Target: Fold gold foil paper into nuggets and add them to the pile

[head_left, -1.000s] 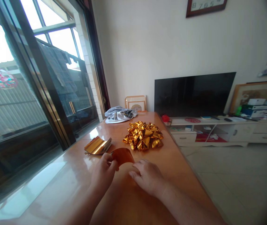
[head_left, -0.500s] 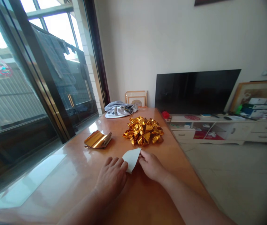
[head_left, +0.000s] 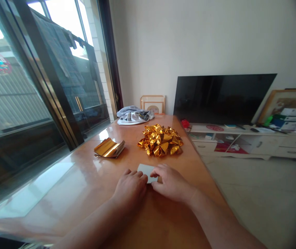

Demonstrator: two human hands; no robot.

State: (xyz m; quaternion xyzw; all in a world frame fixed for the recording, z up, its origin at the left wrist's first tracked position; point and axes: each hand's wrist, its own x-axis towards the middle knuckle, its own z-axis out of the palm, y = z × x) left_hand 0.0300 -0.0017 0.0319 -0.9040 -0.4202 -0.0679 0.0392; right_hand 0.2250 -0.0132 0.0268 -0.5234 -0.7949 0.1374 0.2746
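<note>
A sheet of foil paper (head_left: 145,169), pale side up, lies on the table between my hands. My left hand (head_left: 131,186) has its fingers curled over the sheet's near left part. On the right side, my right hand (head_left: 170,181) grips the sheet with thumb and fingers bent round its edge; a small gold-brown strip shows beside them. The fingertips of both hands are partly hidden. Beyond them sits a heap of folded gold foil pieces (head_left: 160,141). To the left rests a stack of gold foil sheets (head_left: 108,148), slightly curved.
The glossy wooden table (head_left: 85,193) has its right edge close to my right forearm. Grey and white cloth (head_left: 133,116) and picture frames (head_left: 153,103) are at its far end. A television (head_left: 223,98) stands on a white cabinet (head_left: 264,145); glass doors (head_left: 67,76) line the left.
The sheet, bent up at its right side before, now lies flatter. My right hand has moved in over it, closer to my left hand. The view has shifted slightly.
</note>
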